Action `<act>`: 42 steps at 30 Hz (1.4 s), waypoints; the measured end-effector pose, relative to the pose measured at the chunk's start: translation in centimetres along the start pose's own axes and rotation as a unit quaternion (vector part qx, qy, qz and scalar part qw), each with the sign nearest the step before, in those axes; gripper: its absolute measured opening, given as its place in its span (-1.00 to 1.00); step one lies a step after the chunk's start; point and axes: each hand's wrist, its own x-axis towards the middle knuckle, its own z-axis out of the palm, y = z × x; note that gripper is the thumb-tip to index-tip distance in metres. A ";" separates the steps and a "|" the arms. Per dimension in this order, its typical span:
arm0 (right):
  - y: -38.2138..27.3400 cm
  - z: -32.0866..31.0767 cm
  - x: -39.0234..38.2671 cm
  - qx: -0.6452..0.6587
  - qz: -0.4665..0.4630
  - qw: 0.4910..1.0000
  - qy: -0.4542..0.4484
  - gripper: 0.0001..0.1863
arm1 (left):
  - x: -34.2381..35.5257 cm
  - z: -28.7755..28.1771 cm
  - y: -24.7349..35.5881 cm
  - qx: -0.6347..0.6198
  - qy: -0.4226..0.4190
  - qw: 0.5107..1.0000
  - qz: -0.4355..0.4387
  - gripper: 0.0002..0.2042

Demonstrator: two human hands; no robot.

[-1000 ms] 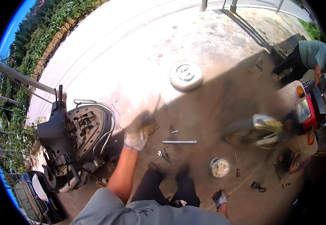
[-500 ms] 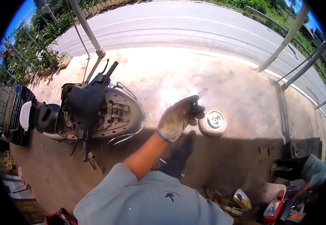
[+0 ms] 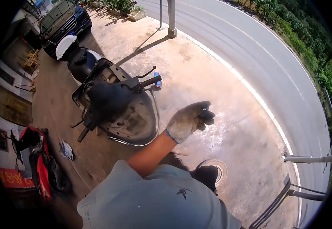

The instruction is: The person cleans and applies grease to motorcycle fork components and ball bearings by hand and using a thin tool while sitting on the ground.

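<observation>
My left hand (image 3: 189,120) is raised in front of me in a pale work glove with dark, dirty fingers. Its fingers are curled in, and whatever they may hold is hidden. Beyond and to the left stands a scooter (image 3: 112,99) with its front panels off and its dark inner parts bare. The hand is just right of its curved edge, apart from it. A small wheel with a tyre (image 3: 221,171) lies on the ground below, partly covered by my dark trouser leg. My right hand is out of view.
A red motorcycle (image 3: 40,164) stands at the left by the wall. A dark car (image 3: 65,26) is parked at the far left. A blue can (image 3: 157,81) stands by the scooter's handlebar. Metal posts (image 3: 171,19) edge the concrete by the road (image 3: 265,49).
My view has swung left, so the scooter sits nearer the middle and the red motorcycle shows. The other person at the right has left view. My left hand stays raised, fingers curled.
</observation>
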 end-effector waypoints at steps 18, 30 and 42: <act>-48.3 32.3 31.2 -0.316 0.016 0.936 -0.156 -0.72 | 9.5 -2.9 13.6 0.000 0.352 0.847 0.399 -0.75; -59.8 78.5 30.4 -0.528 -0.147 0.772 -0.322 -0.76 | 11.3 -12.0 24.8 -0.065 0.521 0.716 0.461 -0.72; -63.1 114.1 39.3 -0.779 -0.330 -0.173 -0.504 -0.54 | 13.6 -14.8 30.3 -0.197 0.479 0.397 0.758 -0.68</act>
